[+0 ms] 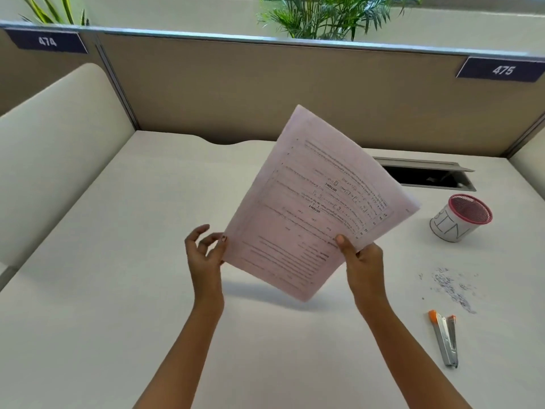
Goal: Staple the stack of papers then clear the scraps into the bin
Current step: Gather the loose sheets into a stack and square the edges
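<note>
A stack of pale pink printed papers (309, 208) is lifted off the white desk (118, 261), tilted with its far corner up. My right hand (358, 255) grips its lower right edge, thumb on top. At the stack's left corner my left hand (205, 249) has its fingers spread, fingertips touching the paper edge. A silver stapler with orange tips (445, 339) lies on the desk at the right. Above it sits a scatter of small grey scraps (451, 286). A small cup marked BIN with a pink mesh rim (460, 221) stands further back right.
A cable hatch (427, 175) lies open in the desk behind the papers. Beige partition walls (236, 90) close the back, with number plates 474 and 475. A padded side panel (59, 149) stands at the left. Plants show beyond the partition.
</note>
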{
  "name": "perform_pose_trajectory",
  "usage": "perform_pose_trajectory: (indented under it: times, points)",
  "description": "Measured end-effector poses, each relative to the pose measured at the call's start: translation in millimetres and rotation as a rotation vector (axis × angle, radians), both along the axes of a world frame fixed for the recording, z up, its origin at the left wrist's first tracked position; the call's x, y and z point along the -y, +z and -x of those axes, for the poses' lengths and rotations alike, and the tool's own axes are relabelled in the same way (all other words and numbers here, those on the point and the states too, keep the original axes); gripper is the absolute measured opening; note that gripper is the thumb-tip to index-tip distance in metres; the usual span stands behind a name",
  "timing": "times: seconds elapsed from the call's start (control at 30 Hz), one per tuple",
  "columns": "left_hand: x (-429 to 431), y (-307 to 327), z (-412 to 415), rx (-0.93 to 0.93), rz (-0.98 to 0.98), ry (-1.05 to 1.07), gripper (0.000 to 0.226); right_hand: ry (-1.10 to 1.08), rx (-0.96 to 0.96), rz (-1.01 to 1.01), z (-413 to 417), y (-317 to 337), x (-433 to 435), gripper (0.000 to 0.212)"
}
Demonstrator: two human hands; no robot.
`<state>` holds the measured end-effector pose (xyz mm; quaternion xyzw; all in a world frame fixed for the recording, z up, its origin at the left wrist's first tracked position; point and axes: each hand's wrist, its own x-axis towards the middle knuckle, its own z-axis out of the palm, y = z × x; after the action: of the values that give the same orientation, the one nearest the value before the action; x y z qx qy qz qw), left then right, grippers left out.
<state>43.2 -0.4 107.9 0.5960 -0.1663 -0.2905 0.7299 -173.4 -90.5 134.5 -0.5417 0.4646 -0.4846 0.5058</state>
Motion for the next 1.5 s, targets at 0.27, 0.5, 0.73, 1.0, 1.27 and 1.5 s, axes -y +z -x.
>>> perform_pose_trajectory:
  times: [0.27, 0.5, 0.73, 1.0, 1.27, 1.5]
  points:
    - [6, 15, 12, 0.546, -0.090, -0.219, 0.006, 0.020, -0.230, 0.131, -1, 2, -1, 0.006]
    - [11, 0, 32, 0.446, -0.161, -0.174, 0.010, 0.018, -0.227, -0.037, -3, -26, -6, 0.016]
    - [11, -2, 36, 0.482, -0.176, -0.146, 0.013, -0.043, -0.148, -0.059, -1, -30, -12, 0.015]
    - [8, -21, 37, 0.488, -0.232, -0.190, 0.015, -0.030, -0.161, -0.124, -2, -47, -19, 0.021]
    - [2, -26, 41, 0.493, -0.249, -0.210, 0.008, -0.020, -0.232, -0.138, 3, -58, -23, 0.027]
    - [-5, -29, 34, 0.543, -0.293, -0.229, 0.002, 0.017, -0.256, -0.145, 12, -64, -26, 0.031]
